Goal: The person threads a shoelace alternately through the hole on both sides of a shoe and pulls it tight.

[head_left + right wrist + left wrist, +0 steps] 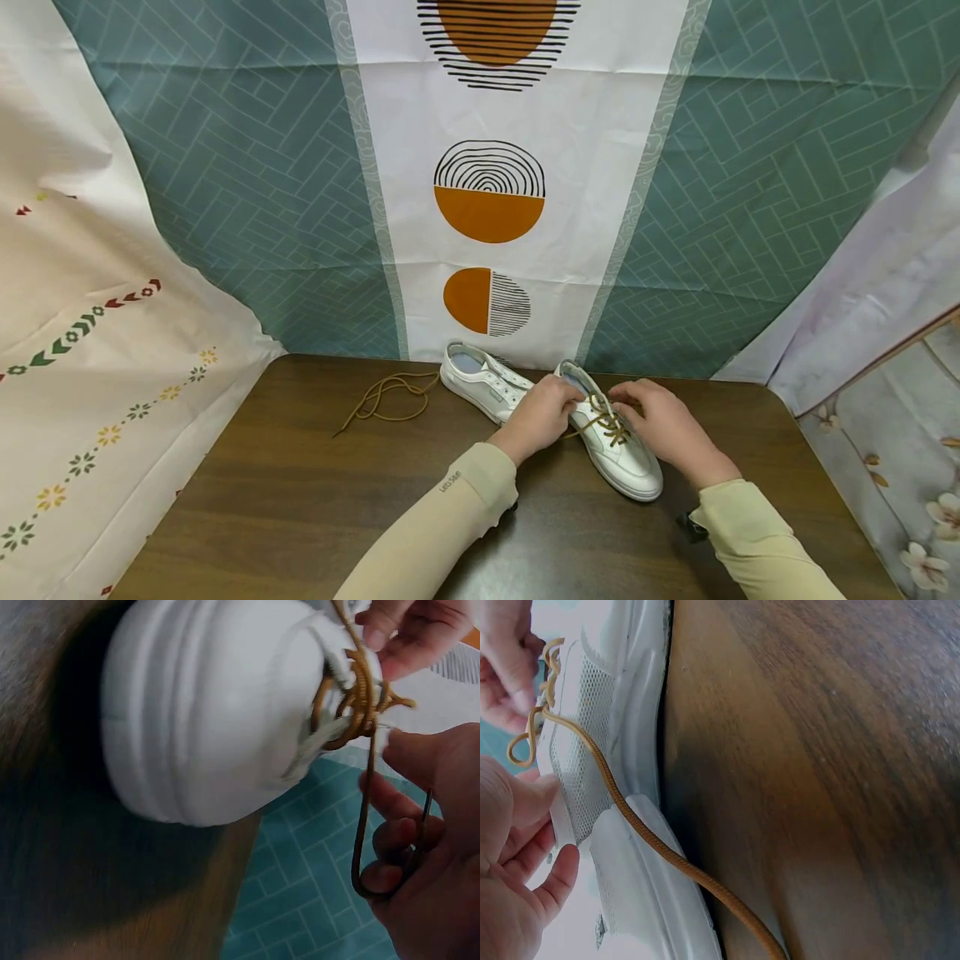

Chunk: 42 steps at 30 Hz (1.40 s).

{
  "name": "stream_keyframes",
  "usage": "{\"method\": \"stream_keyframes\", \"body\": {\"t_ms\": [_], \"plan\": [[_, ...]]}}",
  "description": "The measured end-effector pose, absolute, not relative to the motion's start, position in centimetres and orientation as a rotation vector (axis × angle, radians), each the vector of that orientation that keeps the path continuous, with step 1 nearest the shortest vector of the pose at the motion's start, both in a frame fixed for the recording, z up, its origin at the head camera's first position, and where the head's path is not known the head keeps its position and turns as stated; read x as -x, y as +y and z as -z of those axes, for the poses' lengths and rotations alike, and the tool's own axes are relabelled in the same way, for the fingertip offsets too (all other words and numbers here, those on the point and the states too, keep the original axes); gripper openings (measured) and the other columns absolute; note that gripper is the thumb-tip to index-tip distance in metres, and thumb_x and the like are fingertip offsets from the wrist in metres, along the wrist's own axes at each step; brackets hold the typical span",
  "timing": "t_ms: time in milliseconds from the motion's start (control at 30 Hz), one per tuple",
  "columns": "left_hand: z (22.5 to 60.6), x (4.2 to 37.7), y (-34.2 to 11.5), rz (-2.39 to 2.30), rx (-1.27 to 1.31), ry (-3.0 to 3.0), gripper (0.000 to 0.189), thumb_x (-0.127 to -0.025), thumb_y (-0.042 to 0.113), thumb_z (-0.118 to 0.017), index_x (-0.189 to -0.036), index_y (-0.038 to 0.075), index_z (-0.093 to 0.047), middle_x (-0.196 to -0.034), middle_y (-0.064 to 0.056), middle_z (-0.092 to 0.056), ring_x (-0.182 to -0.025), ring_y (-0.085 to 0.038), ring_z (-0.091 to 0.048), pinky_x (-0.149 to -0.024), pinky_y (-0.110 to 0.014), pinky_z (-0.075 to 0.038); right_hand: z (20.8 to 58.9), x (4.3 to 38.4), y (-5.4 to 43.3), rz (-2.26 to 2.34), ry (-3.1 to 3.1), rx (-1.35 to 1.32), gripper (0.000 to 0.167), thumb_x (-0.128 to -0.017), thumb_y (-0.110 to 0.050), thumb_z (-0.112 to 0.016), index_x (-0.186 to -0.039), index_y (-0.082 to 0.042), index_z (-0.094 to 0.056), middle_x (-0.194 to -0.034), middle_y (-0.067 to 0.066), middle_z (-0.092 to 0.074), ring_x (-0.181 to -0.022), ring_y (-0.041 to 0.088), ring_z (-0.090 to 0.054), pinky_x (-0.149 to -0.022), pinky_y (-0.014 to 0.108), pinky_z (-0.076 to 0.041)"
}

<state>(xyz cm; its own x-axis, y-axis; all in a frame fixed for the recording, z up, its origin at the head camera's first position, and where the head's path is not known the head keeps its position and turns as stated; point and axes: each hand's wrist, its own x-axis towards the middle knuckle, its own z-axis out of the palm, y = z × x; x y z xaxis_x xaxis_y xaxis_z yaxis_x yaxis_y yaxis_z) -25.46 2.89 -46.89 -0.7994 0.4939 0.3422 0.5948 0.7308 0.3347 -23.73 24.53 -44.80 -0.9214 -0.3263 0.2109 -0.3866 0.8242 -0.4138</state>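
Note:
A white sneaker with a brown shoelace through its eyelets sits at the table's far side, toe pointing toward me. My left hand pinches the edge of its lacing flap between thumb and fingers. A long lace end trails past that hand in the left wrist view. On the shoe's other side, my right hand holds the other lace end, which loops round its curled fingers. Crossed lace rows lie over the tongue in the right wrist view.
A second white sneaker, with bare eyelets, stands left of the first, partly behind my left hand. Beside it a loose brown lace lies coiled on the wooden table. A patterned curtain hangs along the table's back edge.

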Motion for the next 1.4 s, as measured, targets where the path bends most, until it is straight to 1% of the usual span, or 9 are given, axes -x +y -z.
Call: {"method": "stream_keyframes", "body": {"t_ms": [167,433,700,900,1000,1100,1167,1300,1400], "plan": [[46.9,25.3,2.9,0.639,0.855,-2.699,0.02,-0.087,0.009,-0.062,-0.1,0.021,-0.072,-0.097,0.008,-0.067,-0.098,-0.009,-0.057,-0.089,-0.022,-0.046,44.9,23.7,24.6,-0.534,-2.925,-0.544,0.028,-0.089,-0.026,-0.063,-0.114,-0.013,-0.066,-0.11,0.005,-0.066,-0.105,0.027,-0.06,-0.084,0.047,-0.048],[47.3,25.2,3.0,0.65,0.833,-2.704,0.021,-0.088,0.009,-0.061,-0.102,0.021,-0.071,-0.099,0.008,-0.067,-0.101,-0.009,-0.057,-0.089,-0.022,-0.047,44.5,23.5,24.5,-0.556,-2.953,-0.482,0.015,-0.091,-0.025,-0.06,-0.099,-0.015,-0.069,-0.096,0.002,-0.067,-0.085,0.018,-0.061,-0.07,0.038,-0.047],[47.5,25.1,3.1,0.643,0.839,-2.712,0.021,-0.09,0.01,-0.058,-0.104,0.02,-0.071,-0.102,0.007,-0.067,-0.103,-0.009,-0.057,-0.091,-0.021,-0.045,43.9,23.5,24.9,-0.899,-2.768,-0.333,0.026,-0.097,-0.033,-0.049,-0.104,-0.013,-0.064,-0.09,0.004,-0.066,-0.073,0.016,-0.055,-0.063,0.03,-0.044],[47.3,24.9,3.1,0.653,0.833,-2.716,0.021,-0.091,0.01,-0.058,-0.106,0.018,-0.07,-0.105,0.006,-0.067,-0.106,-0.009,-0.057,-0.093,-0.02,-0.045,43.4,23.5,24.6,-1.123,-2.629,-0.214,0.025,-0.097,-0.034,-0.048,-0.099,-0.014,-0.063,-0.089,0.005,-0.068,-0.081,0.018,-0.063,-0.064,0.023,-0.049],[47.2,24.8,3.0,0.652,0.835,-2.711,0.021,-0.091,0.01,-0.058,-0.106,0.018,-0.07,-0.105,0.006,-0.067,-0.105,-0.009,-0.057,-0.093,-0.019,-0.045,43.3,23.6,24.4,-1.324,-2.529,-0.238,0.026,-0.098,-0.029,-0.048,-0.102,-0.007,-0.062,-0.096,0.011,-0.068,-0.086,0.02,-0.066,-0.069,0.021,-0.053],[47.2,24.9,3.0,0.65,0.84,-2.71,0.021,-0.091,0.01,-0.058,-0.106,0.018,-0.07,-0.104,0.007,-0.067,-0.105,-0.009,-0.057,-0.092,-0.019,-0.045,43.0,23.5,24.4,-1.582,-2.392,-0.268,0.03,-0.098,-0.024,-0.046,-0.107,0.003,-0.057,-0.102,0.015,-0.067,-0.087,0.018,-0.068,-0.073,0.023,-0.055],[47.3,24.9,3.0,0.656,0.842,-2.714,0.021,-0.091,0.011,-0.058,-0.106,0.018,-0.07,-0.104,0.007,-0.067,-0.104,-0.009,-0.057,-0.092,-0.019,-0.045,42.8,23.5,24.5,-1.755,-2.287,-0.257,0.032,-0.098,-0.023,-0.046,-0.109,0.007,-0.052,-0.102,0.013,-0.067,-0.087,0.016,-0.069,-0.074,0.024,-0.055],[47.3,24.9,2.9,0.671,0.843,-2.718,0.021,-0.091,0.011,-0.058,-0.106,0.018,-0.07,-0.104,0.007,-0.067,-0.105,-0.009,-0.057,-0.092,-0.019,-0.045,42.1,23.4,24.7,-1.972,-2.133,-0.183,0.034,-0.098,-0.024,-0.046,-0.11,0.009,-0.048,-0.097,0.002,-0.068,-0.087,0.014,-0.069,-0.075,0.024,-0.055],[47.3,24.9,2.9,0.67,0.839,-2.721,0.021,-0.091,0.011,-0.058,-0.106,0.018,-0.07,-0.104,0.007,-0.067,-0.105,-0.009,-0.057,-0.091,-0.019,-0.045,41.8,23.3,24.9,-2.033,-2.08,-0.158,0.034,-0.098,-0.023,-0.047,-0.11,0.008,-0.048,-0.098,0.003,-0.067,-0.088,0.015,-0.069,-0.076,0.024,-0.055]]}}
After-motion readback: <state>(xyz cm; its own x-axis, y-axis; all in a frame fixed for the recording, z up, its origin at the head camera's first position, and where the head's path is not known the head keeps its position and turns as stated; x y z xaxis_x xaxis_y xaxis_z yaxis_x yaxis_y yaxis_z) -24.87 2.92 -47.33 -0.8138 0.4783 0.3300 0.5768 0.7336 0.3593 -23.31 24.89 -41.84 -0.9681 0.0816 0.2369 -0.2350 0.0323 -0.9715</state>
